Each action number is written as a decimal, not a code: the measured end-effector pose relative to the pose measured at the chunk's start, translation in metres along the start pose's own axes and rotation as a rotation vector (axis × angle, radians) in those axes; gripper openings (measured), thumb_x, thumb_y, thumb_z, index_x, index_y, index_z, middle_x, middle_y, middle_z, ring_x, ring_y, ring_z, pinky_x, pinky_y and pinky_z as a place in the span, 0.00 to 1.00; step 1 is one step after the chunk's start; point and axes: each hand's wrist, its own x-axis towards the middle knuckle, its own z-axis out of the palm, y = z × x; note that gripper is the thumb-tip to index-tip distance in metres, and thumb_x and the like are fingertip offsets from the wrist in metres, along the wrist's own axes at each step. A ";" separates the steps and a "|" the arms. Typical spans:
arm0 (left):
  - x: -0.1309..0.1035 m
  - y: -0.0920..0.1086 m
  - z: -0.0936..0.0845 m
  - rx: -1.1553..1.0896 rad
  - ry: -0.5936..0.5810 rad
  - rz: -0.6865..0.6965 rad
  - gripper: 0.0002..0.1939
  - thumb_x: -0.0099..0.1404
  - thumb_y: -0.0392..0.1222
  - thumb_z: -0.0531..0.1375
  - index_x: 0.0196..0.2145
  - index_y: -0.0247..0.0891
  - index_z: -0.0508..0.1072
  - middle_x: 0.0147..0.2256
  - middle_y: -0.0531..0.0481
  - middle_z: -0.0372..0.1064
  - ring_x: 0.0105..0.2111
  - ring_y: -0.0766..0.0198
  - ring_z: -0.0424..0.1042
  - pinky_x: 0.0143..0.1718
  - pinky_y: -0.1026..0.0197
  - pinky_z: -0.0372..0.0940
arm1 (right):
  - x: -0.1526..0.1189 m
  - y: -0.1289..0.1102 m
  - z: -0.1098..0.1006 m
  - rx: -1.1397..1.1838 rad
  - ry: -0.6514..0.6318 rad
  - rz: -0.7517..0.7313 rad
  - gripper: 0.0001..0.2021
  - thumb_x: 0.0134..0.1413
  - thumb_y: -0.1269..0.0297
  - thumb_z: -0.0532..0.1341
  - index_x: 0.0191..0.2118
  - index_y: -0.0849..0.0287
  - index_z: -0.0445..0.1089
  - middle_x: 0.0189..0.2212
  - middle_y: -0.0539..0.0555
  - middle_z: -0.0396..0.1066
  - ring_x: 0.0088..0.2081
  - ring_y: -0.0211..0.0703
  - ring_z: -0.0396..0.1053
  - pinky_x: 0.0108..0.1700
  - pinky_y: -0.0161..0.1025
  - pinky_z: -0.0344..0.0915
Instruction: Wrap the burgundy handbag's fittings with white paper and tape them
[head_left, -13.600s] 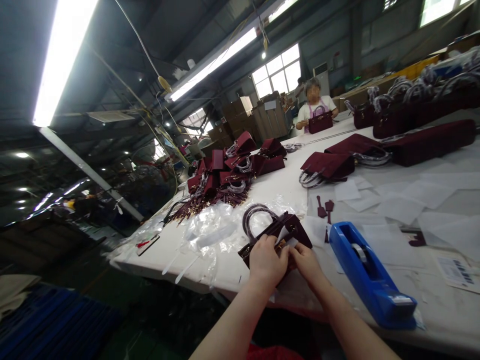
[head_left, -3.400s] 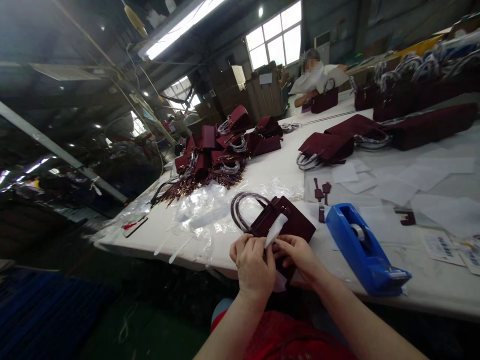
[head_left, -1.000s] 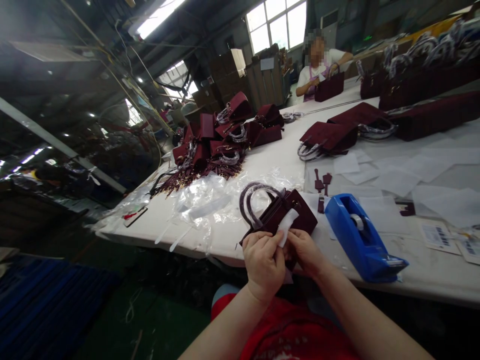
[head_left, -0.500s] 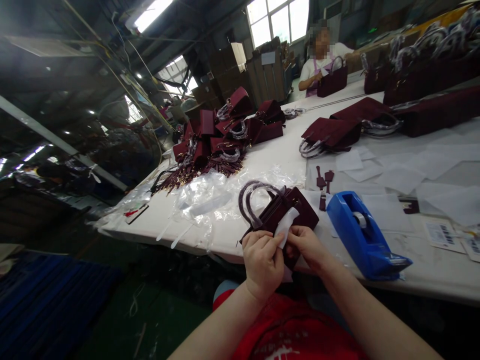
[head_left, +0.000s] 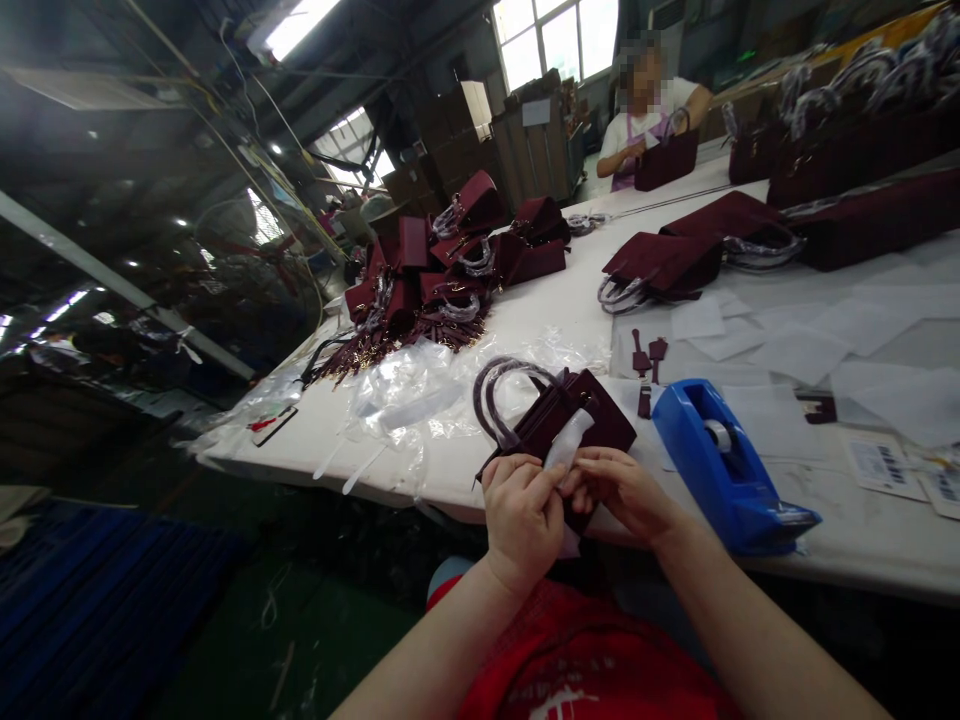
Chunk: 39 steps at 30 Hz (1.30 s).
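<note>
A small dark maroon handbag (head_left: 611, 418) lies tilted at the table's front edge, its two wrapped handles (head_left: 489, 400) pointing left. A strip of thin white paper (head_left: 571, 438) runs across its side, apparently around a strap that I cannot see. My left hand (head_left: 521, 508) is closed on the lower part of this strip, against the bag. Beside it, my right hand (head_left: 616, 490) has its fingers curled together at the strip's right edge. The fingertips partly hide what they pinch. Right of the bag stands a blue tape dispenser (head_left: 724, 480).
Maroon bags and straps are heaped at the back left (head_left: 416, 245); more bags (head_left: 664, 265) lie at right. Clear plastic (head_left: 420, 385), white paper sheets (head_left: 817, 330), small maroon leather pieces (head_left: 641, 352) and barcode tags (head_left: 885, 465) cover the table. A co-worker (head_left: 630, 130) handles a bag opposite.
My right hand has shifted slightly, its fingers now more curled and lower along the paper strip. My left hand stays on the strip. The co-worker's arm has moved closer to their bag.
</note>
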 end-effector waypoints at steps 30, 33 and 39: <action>0.004 0.001 0.002 -0.039 0.040 -0.161 0.10 0.59 0.31 0.62 0.37 0.41 0.77 0.33 0.50 0.76 0.39 0.56 0.70 0.47 0.51 0.59 | -0.005 0.009 0.016 -0.357 0.281 -0.068 0.25 0.44 0.38 0.66 0.27 0.60 0.71 0.16 0.49 0.70 0.15 0.33 0.62 0.17 0.31 0.57; 0.005 -0.003 0.003 -0.039 0.040 -0.150 0.10 0.59 0.30 0.61 0.37 0.41 0.77 0.32 0.51 0.76 0.39 0.56 0.70 0.47 0.51 0.59 | -0.039 -0.009 0.008 -0.443 0.361 -0.128 0.24 0.50 0.39 0.64 0.30 0.60 0.73 0.19 0.50 0.72 0.18 0.35 0.66 0.22 0.33 0.63; 0.008 -0.010 0.005 -0.042 0.065 -0.087 0.10 0.60 0.31 0.60 0.35 0.43 0.78 0.30 0.52 0.75 0.40 0.55 0.71 0.47 0.50 0.59 | -0.103 -0.053 -0.068 -1.037 1.150 -0.331 0.19 0.53 0.44 0.59 0.37 0.56 0.75 0.32 0.56 0.76 0.35 0.50 0.73 0.41 0.44 0.66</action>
